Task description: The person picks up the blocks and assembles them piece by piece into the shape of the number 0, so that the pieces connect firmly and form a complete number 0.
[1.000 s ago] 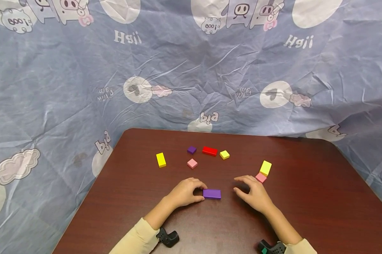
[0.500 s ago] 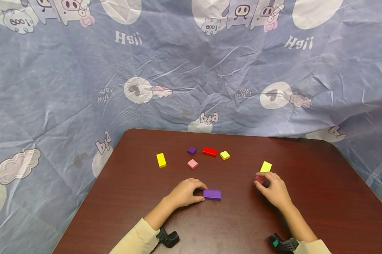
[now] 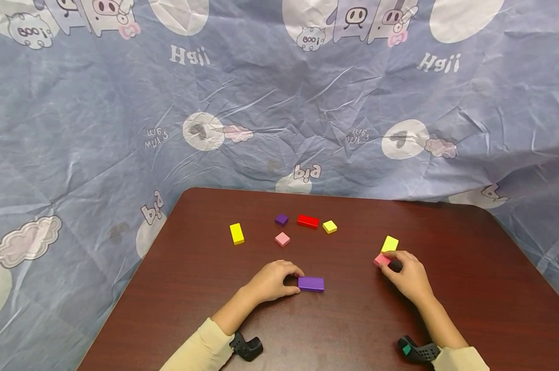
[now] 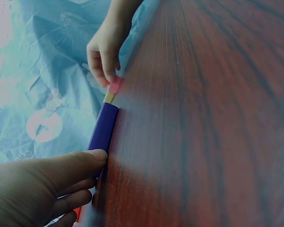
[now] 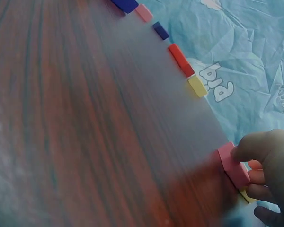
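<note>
My left hand [image 3: 272,281] pinches the left end of a purple rectangular block [image 3: 311,284] lying flat on the table, thumb on the near side. In the left wrist view the thumb presses against this purple block [image 4: 103,127]. Over to the right, my right hand [image 3: 410,277] holds a small pink block [image 3: 381,260] between thumb and fingers, low at the tabletop. The right wrist view shows that pink block [image 5: 233,165] under the thumb. Just behind it lies a yellow rectangular block [image 3: 390,243], partly covered by the right hand.
Farther back on the brown table [image 3: 205,268] lie a yellow block [image 3: 236,234], a small purple block [image 3: 281,220], a red block [image 3: 308,221], a small yellow block [image 3: 329,227] and another pink block [image 3: 282,239]. A patterned blue cloth [image 3: 261,93] hangs behind the table.
My right hand has moved right from beside the purple block to the pink block and taken hold of it. The left hand has stayed on the purple block.
</note>
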Demonstrator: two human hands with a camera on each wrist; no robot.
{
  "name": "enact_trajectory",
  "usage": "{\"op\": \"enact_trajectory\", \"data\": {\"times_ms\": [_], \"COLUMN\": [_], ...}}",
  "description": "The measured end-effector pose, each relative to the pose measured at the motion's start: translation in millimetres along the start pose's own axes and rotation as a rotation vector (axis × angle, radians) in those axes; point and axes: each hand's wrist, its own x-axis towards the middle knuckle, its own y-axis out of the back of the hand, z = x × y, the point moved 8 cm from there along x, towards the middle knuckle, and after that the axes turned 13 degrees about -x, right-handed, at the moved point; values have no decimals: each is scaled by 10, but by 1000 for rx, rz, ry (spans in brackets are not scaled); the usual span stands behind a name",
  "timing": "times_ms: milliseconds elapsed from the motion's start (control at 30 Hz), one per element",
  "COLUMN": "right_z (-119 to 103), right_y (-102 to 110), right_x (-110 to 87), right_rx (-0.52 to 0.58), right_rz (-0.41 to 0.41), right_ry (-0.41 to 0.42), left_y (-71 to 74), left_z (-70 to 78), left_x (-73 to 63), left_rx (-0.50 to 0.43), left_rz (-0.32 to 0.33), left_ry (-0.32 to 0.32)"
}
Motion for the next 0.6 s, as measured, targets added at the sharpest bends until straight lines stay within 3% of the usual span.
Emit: {"op": "enact_trajectory", "data": {"times_ms": [333, 600], "right_z": [8, -150], "right_y": [-26, -7], "right_x": [-10, 1], "right_rx": [-4, 31], "right_rz": [8, 46], "right_ry": [-18, -3], "left_y": [-1, 3], "left_z": [6, 10], "left_x": [1, -11], "left_rx": [3, -4], "left_rz": [5, 8], "left_ry": [-4, -8]}}
